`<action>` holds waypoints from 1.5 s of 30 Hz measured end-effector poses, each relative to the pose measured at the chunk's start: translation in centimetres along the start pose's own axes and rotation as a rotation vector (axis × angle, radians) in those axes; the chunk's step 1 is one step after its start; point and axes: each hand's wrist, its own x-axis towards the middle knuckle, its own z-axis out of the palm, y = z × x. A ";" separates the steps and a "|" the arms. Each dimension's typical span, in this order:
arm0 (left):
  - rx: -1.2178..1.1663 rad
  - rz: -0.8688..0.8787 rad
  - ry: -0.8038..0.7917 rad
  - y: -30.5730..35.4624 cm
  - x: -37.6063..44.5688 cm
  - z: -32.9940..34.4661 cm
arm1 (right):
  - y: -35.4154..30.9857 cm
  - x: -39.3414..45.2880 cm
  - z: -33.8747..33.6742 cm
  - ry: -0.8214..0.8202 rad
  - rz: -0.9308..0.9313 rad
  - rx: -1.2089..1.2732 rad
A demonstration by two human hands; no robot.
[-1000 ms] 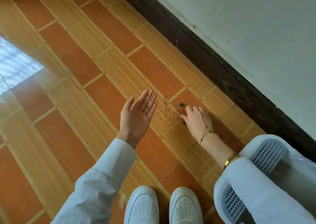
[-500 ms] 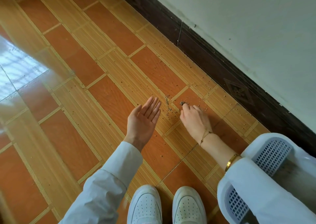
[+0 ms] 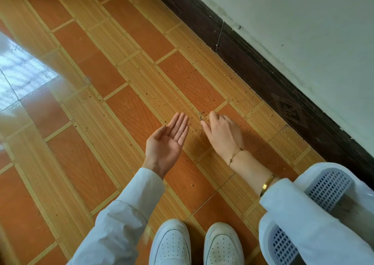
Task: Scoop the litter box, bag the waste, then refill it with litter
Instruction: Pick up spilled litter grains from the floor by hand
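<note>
Brown-grey litter grains [image 3: 200,117] are lying scattered over the orange-and-tan tiled floor [image 3: 85,163], thickest in a small heap between the two hands and thinning out toward the dark skirting board [image 3: 263,78] along the wall. Left hand [image 3: 168,141]: spread flat, palm up, fingers straight and together, hovering just beside the heap and holding nothing but perhaps a stray grain or two. Right hand [image 3: 222,133]: palm down, fingers loosely curved, fingertips [image 3: 212,115] touching the floor at the heap; whether any grains are pinched beneath them cannot be told. Litter box [image 3: 327,185]: white body with a pale perforated grid, sitting at the lower right by the wall, partly hidden behind the right sleeve [image 3: 303,220]. White shoes [image 3: 172,244] are standing at the bottom edge. Step in hand, by judgement: gathering spilt litter off the floor, a tidying side-job within the scooping stage; no bag or scoop is showing. To be doing it well, the right hand should be sweeping grains with the side of the fingers toward the left palm, which should be lowered until its edge is touching the tile and cupped slightly so nothing rolls off. Grains near the skirting want drawing in first; small round grains are likely to skitter on glossy tile, so slow strokes are advisable.
</note>
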 end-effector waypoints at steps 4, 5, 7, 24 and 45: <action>-0.080 0.022 -0.002 0.7 -0.1 -0.2 | -0.5 1.2 1.9 -0.069 -0.003 -0.273; -0.091 0.026 0.000 0.9 -0.1 -0.2 | -0.8 1.6 2.4 -0.071 -0.009 -0.357; -0.104 0.026 -0.001 1.1 -0.2 -0.2 | -1.3 2.3 3.0 -0.066 -0.018 -0.477; 0.001 0.024 0.009 0.5 0.2 -0.2 | -6.9 -0.4 0.1 0.174 -0.230 -0.008; -0.035 -0.023 -0.013 0.0 -0.4 0.3 | 3.5 -1.8 1.7 -0.077 0.062 -0.416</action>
